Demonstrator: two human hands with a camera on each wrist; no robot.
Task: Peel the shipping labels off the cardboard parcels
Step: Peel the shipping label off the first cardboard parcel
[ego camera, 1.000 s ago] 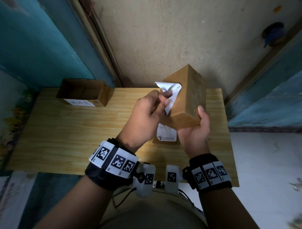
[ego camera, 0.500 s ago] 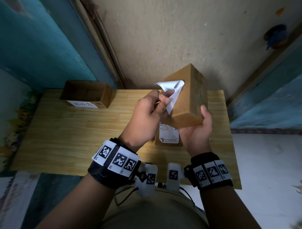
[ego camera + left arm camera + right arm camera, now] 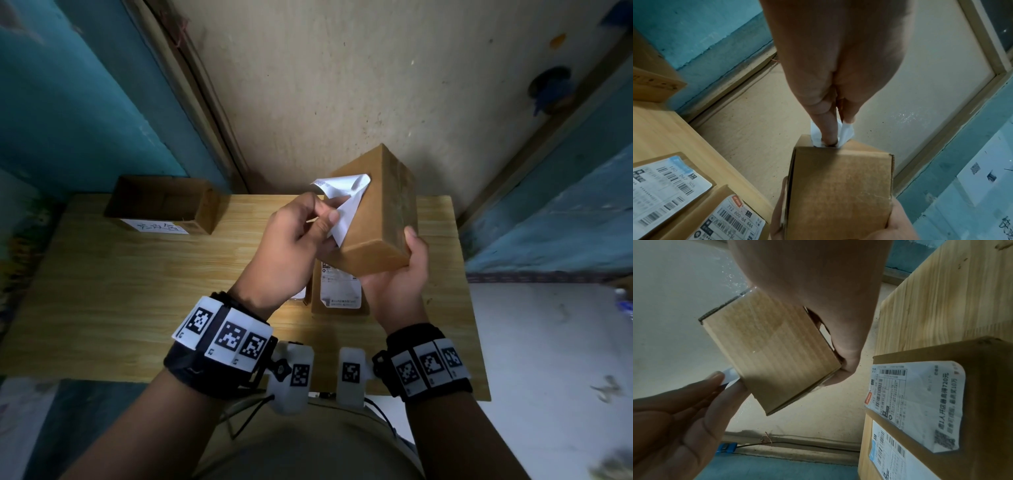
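Label half peeled, parcel held above the desk (image 3: pixel 102 291).
Your left hand (image 3: pixel 291 246) fingers pinch the white label (image 3: pixel 346 212); your right hand (image 3: pixel 400 274) fingers wrap the cardboard parcel (image 3: pixel 380 219) below them.

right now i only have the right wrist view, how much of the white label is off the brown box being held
observer: Most of the white paper shipping label is lifted and curled away from the small brown cardboard box. Only its lower tip, near the box's bottom edge, seems attached.
operator: which hand is pulling it
observer: The left hand pinches the label between thumb and fingers. The right hand grips the box's near end from below.
operator: anything on the table i can't see
observer: An open brown cardboard carton sits at the far left of the wooden table, with a white handwritten label on its near side.
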